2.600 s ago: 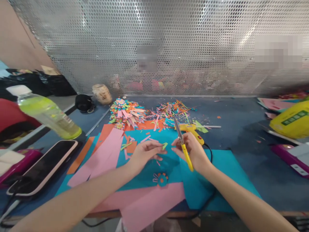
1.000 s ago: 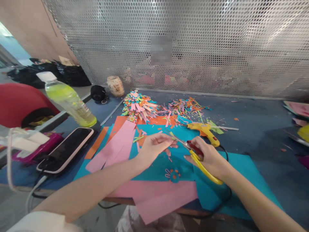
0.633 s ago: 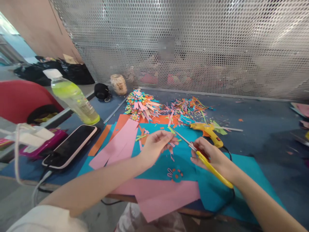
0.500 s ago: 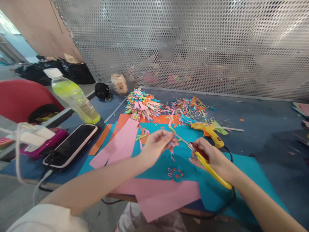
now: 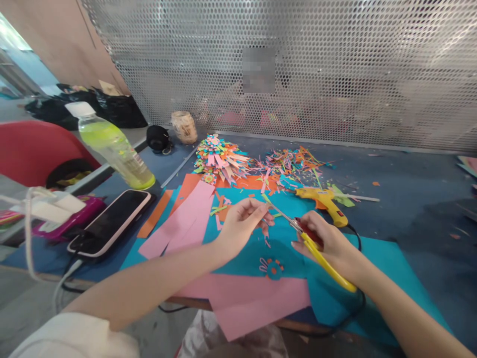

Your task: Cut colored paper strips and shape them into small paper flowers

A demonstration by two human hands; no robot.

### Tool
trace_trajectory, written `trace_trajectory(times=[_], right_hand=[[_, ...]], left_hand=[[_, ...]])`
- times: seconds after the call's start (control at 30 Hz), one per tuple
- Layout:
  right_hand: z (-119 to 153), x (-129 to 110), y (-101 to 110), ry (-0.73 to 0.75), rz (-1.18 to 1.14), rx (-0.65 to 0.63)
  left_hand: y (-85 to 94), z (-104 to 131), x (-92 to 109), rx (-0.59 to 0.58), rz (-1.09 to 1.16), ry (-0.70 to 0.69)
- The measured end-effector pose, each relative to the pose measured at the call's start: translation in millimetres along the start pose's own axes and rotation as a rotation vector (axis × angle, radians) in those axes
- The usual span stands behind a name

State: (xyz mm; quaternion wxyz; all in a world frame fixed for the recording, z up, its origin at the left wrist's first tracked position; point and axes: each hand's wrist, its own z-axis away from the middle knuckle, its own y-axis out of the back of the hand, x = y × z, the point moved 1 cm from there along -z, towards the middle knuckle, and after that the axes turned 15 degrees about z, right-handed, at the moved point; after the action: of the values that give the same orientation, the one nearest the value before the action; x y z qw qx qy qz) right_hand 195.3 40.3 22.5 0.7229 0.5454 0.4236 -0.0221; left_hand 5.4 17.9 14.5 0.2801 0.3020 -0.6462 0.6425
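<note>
My right hand [image 5: 326, 241] is closed around the yellow-and-red handles of scissors [image 5: 328, 266]. Their thin metal blades point up and left, tips by my left fingertips. With thumb and fingers pinched, my left hand [image 5: 244, 221] holds a small green paper strip [image 5: 266, 198], whose end shows beside the blade tips; the rest of it is hidden. Below the hands, a round blue-and-orange paper flower [image 5: 274, 270] with pink loops at its left side lies on a blue paper sheet [image 5: 238, 261].
Behind the hands stand a cone of colourful paper strips [image 5: 219, 161] and a heap of scraps [image 5: 294, 161]. A yellow glue gun [image 5: 328, 201] lies at right. Left are pink strips [image 5: 179, 219], a phone [image 5: 112, 223] with cables and a bottle [image 5: 115, 149]. A perforated metal panel [image 5: 335, 74] rises behind.
The view has shifted very slightly. Both hands keep nearly the same pose, with the scissor tips still at the left fingertips and the green strip showing a little more.
</note>
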Motion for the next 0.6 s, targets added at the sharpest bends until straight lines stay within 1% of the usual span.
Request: trace_trajectory(times=[0.17, 0.27, 0.47, 0.6], right_hand=[[-1.8, 4.9, -1.6, 0.010, 0.115, 0.053], [-2.7, 6.9, -2.1, 0.012, 0.144, 0.065], [-2.5, 5.8, -0.8, -0.007, 0.140, 0.054], [-2.2, 4.4, 0.6, -0.020, 0.087, 0.037]], left_hand=[[-1.3, 2.3, 1.3, -0.005, -0.065, 0.005], [-3.9, 3.2, 2.8, 0.003, -0.081, 0.024], [-4.1, 0.7, 3.5, -0.031, -0.045, 0.029], [-2.9, -1.5, 6.6, -0.066, -0.115, 0.016]])
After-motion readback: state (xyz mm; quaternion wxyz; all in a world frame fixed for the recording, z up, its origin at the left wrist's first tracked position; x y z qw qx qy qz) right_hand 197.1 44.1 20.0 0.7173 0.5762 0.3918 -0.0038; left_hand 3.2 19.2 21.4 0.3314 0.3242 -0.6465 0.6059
